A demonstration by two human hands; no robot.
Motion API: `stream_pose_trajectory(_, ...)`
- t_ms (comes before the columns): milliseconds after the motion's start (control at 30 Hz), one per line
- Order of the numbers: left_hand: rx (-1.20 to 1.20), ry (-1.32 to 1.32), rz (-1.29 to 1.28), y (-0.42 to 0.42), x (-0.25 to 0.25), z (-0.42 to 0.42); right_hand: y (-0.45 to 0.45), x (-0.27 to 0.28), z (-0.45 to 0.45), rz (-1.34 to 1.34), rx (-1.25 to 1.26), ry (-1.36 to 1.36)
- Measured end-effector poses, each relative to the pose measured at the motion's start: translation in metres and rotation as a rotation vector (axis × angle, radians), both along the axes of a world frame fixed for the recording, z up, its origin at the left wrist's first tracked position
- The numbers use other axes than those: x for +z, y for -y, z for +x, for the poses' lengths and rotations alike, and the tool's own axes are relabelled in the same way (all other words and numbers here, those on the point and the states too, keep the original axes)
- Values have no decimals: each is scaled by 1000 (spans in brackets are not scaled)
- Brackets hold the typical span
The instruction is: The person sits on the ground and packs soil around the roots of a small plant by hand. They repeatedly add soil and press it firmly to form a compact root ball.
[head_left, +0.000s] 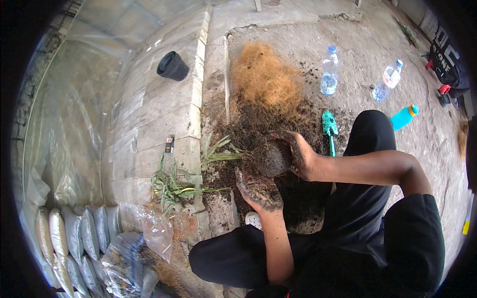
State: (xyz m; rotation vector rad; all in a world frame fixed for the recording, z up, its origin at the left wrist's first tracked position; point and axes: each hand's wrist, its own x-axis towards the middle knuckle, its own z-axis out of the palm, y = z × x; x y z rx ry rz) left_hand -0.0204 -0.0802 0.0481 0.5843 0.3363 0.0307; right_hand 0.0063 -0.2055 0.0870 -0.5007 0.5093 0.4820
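A round, dark root ball (274, 160) with a mat of fibre around it lies between my two soil-covered hands. My right hand (298, 152) curves around its right side, fingers against it. Below it, my left hand (261, 190) is palm up with fingers spread, close to its lower edge; whether it bears weight is hard to tell. Green-striped leaves (225, 153) extend left from the fibre. Dark soil mixed with fibres (246, 126) spreads beneath, and a heap of orange-brown coir fibre (266, 76) lies beyond. A turquoise hand trowel (329, 124) rests to the right.
Two clear plastic bottles (329, 74) (387, 82) and a turquoise bottle (404, 117) are at the right. Black nested plant pots (172, 67), a small box (169, 144) and leafy cuttings (171, 186) are on the block ledge at left. Filled bags (74, 231) stand lower left.
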Motion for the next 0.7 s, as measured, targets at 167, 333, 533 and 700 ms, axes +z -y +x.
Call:
stream_pose_trajectory(167, -41, -90, -16, 7, -15, 10, -9, -29, 0, -212, -122, 221)
stream_pose_trajectory(333, -127, 42, -160, -9, -55, 13, -15, -41, -18, -589, 140, 581)
stream_pose_trajectory(533, -201, 91, -286, -18, -51, 12, 2, -7, -21, -1383, 281, 1484)
stream_pose_trajectory(700, -122, 55, -298, -19, -41, 10, 7, 1, -14, -1420, 253, 1667)
